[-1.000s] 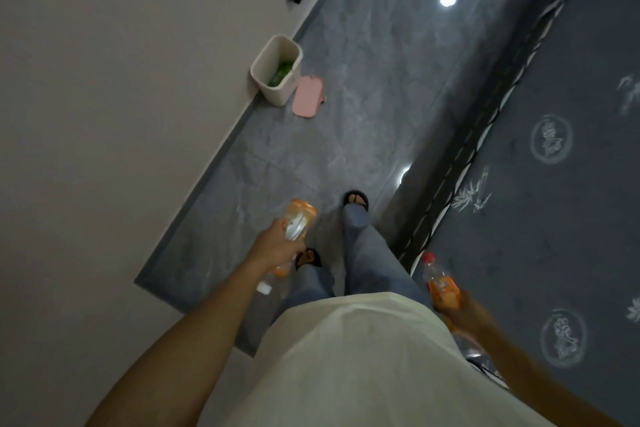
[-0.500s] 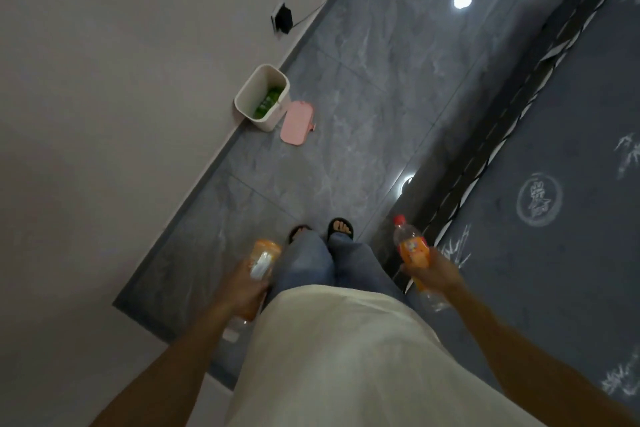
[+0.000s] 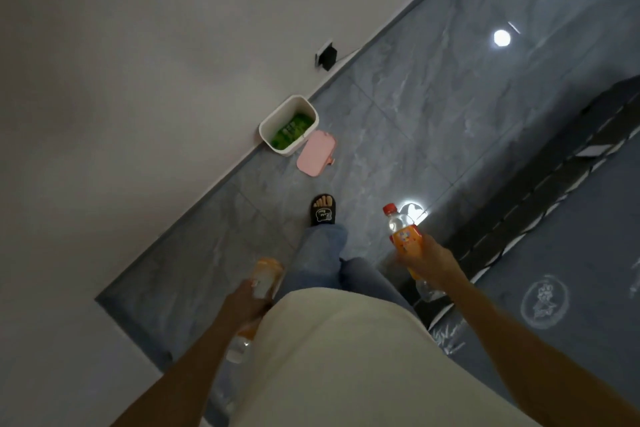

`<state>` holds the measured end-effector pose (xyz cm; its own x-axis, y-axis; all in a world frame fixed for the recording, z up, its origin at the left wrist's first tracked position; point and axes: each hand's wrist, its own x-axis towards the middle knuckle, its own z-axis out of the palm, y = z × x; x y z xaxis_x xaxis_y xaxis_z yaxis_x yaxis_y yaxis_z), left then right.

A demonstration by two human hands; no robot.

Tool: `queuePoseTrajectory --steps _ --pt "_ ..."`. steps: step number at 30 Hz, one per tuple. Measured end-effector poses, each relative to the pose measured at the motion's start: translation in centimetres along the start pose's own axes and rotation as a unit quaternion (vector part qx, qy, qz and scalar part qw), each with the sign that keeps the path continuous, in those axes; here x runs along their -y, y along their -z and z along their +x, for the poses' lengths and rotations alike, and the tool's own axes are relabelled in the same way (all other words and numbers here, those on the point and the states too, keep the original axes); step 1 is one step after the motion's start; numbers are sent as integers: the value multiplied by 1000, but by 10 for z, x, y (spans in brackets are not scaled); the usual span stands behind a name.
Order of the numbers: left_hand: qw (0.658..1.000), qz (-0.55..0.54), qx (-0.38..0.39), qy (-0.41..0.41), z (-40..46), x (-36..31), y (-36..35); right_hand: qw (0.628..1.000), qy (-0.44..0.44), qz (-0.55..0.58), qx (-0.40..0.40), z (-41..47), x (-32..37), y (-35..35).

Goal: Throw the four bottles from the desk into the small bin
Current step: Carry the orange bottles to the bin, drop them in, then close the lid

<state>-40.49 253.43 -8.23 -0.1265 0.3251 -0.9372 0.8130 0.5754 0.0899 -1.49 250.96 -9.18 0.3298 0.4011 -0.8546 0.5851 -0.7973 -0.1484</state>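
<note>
A small white bin [image 3: 268,128] stands on the floor against the wall, ahead and slightly left of me, with something green inside. My left hand [image 3: 244,303] grips an orange-labelled bottle [image 3: 266,276] low by my hip, its pale cap end pointing down and back. My right hand [image 3: 431,262] holds a clear bottle with an orange label and red cap [image 3: 403,234], cap pointing forward. Both hands are well short of the bin.
A pink lid [image 3: 316,157] lies flat on the grey tiles just right of the bin. A black plug [image 3: 327,55] sits in a wall socket beyond it. A dark patterned rug [image 3: 571,253] runs along the right. My sandalled foot [image 3: 323,210] steps forward.
I have walked closer to the bin, which now appears larger and nearer. My right hand with its bottle has swung forward and up; my left hand has dropped back beside my hip.
</note>
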Motion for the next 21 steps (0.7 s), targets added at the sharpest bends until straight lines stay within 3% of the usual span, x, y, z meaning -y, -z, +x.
queuePoseTrajectory --steps 3,12,21 --pt "1000 17 -12 -19 19 -45 31 1000 -11 -25 9 14 14 23" --pt "991 -80 -53 -94 67 -166 85 995 -40 -77 42 55 24 92" --pt "979 -186 -79 -16 93 -192 41 983 35 -166 75 138 85 179"
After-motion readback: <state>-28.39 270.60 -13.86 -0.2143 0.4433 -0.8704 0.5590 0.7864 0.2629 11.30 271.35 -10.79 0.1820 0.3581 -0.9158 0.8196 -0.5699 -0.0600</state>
